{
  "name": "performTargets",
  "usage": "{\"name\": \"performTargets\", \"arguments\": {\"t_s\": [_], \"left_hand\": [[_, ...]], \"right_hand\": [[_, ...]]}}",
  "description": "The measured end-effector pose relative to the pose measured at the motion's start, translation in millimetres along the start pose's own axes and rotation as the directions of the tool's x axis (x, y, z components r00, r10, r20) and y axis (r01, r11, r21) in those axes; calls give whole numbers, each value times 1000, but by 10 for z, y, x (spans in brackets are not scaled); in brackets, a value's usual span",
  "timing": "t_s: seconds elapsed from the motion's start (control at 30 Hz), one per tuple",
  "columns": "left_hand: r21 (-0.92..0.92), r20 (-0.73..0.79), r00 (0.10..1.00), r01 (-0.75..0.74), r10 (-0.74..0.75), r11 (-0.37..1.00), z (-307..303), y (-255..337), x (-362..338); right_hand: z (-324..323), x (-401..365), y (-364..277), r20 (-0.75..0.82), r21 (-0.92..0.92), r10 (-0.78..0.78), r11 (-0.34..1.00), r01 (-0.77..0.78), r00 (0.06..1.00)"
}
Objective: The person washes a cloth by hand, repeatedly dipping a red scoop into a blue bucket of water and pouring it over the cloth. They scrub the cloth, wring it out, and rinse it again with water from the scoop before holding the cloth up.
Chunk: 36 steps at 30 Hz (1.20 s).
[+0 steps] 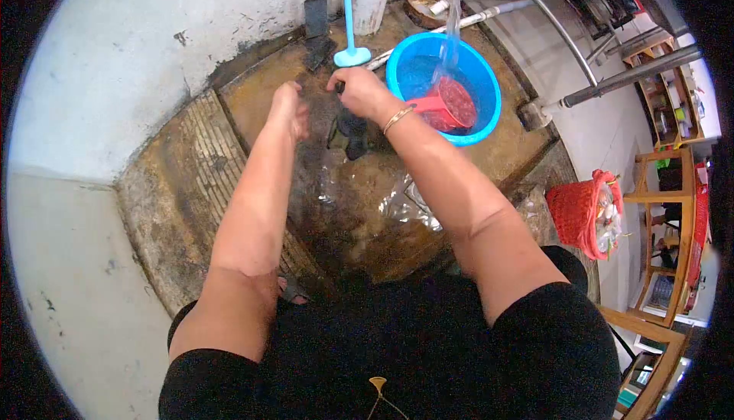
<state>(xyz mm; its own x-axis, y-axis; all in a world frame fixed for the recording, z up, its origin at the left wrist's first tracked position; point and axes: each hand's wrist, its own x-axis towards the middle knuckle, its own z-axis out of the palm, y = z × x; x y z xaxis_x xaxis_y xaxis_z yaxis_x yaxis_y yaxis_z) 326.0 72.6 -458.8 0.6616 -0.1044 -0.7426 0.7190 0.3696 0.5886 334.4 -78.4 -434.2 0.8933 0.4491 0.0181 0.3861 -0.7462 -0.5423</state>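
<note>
In the head view, the person bends over a wet, stained floor (191, 167) that meets a white wall (115, 53), with both bare arms stretched forward. The right hand (359, 91), with a thin bracelet (397, 118) at the wrist, is clamped on the top of a dark object (350, 128) that hangs below the fingers, just over the wet middle of the floor; what the object is cannot be told. The left hand (290, 106) is just beside it, a little apart, with fingers curled; whether it grips anything cannot be told. Just to the right of the right hand a blue basin (482, 76) stands on the floor near the far edge, with a red scoop (455, 102) lying inside it. A stream of water (452, 18) falls from above into the basin. A light-blue tool (350, 53) leans upright against the wall, its flat end resting on the floor just beyond the hands. A crumpled clear plastic bag (409, 206) lies on the floor under the right forearm. At the floor's right edge stands a red basket (573, 213), and beyond it wooden shelves (680, 213).
</note>
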Motion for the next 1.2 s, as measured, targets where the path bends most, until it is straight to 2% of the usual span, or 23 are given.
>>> {"name": "performTargets", "arguments": {"t_s": [0.07, 0.13, 0.17, 0.23, 0.3, 0.33, 0.37, 0.4, 0.43, 0.47, 0.5, 0.53, 0.67, 0.73, 0.77, 0.8, 0.87, 0.93, 1.0, 1.07, 1.1, 1.13, 1.2], "left_hand": [[-35, -90, 967, 237, -239, 971, -1, -67, -48], [-326, 459, 886, 239, -68, 915, -152, -520, 281], [-327, 459, 886, 239, -67, 914, -297, -660, 568], [-292, 699, 683, 541, -210, 788, -539, -843, 1046], [-166, 874, 401, 777, -274, 608, -616, -841, 1143], [-168, 873, 403, 777, -275, 607, -603, -891, 1193], [-268, 630, 718, 558, -295, 785, -425, -918, 1066], [-255, 308, 928, 290, -207, 922, -165, -924, 867], [-133, -37, 999, 19, -24, 991, 83, -889, 630], [-205, -115, 993, -10, -14, 979, 365, -686, 113], [-279, -9, 1000, -22, 21, 960, 268, -688, 249], [-355, 96, 994, -15, 52, 935, 148, -757, 428], [-210, 224, 929, -251, 296, 945, -202, -1067, 1228], [-99, 324, 850, -407, 416, 908, -318, -1178, 1384], [-154, 243, 928, -250, 282, 956, -120, -1016, 965], [-246, 152, 979, -95, 135, 965, 89, -843, 512], [-363, 57, 998, 33, -14, 931, 220, -677, 123], [-405, -233, 958, -249, 164, 880, 53, -688, 403], [-343, -298, 949, -206, 101, 916, 18, -505, 192], [-156, 134, 988, 101, -81, 983, -471, -643, 823], [-247, 419, 898, 259, -138, 934, -623, -793, 1152], [-243, 414, 898, 266, -149, 933, -625, -895, 1083], [-148, 123, 942, -294, 313, 944, -318, -994, 774]], "right_hand": [[137, -119, -175, -118, 118, 25, 993, -11, 993], [481, -245, -325, -293, 282, 14, 957, 72, 956], [546, -368, -583, -377, 344, 96, 938, 43, 921], [580, -707, -894, -563, 342, -58, 892, 296, 824], [580, -845, -1011, -617, 192, -151, 923, 334, 772], [606, -804, -897, -629, 87, -223, 932, 352, 745], [694, -625, -636, -506, 309, 3, 934, 178, 863], [757, -401, -325, -328, 489, 213, 872, -27, 920], [721, -250, -69, -425, 274, 236, 954, -124, 874], [549, -179, -53, -525, 53, 226, 971, -234, 821], [520, -202, -131, -470, -128, 79, 979, -156, 879], [542, -300, -230, -471, 114, 109, 992, -62, 875], [469, -655, -764, -342, 68, -28, 996, 54, 939], [405, -558, -504, -302, 40, 94, 995, -86, 949], [600, -364, -156, -258, 190, 450, 891, -411, 855], [594, -319, -83, -258, 189, 450, 891, -412, 855], [579, -294, -18, 47, 372, 518, 785, -496, 854], [748, -432, -224, -39, 287, 422, 873, -395, 906], [685, -795, -602, -365, 320, 182, 945, -61, 913], [618, -974, -946, -295, 153, 104, 986, -60, 950], [616, -986, -947, -339, 154, 36, 988, 17, 940], [656, -936, -839, -335, 162, 45, 987, 10, 941], [677, -592, -372, -363, 39, 148, 989, -144, 920]]}}
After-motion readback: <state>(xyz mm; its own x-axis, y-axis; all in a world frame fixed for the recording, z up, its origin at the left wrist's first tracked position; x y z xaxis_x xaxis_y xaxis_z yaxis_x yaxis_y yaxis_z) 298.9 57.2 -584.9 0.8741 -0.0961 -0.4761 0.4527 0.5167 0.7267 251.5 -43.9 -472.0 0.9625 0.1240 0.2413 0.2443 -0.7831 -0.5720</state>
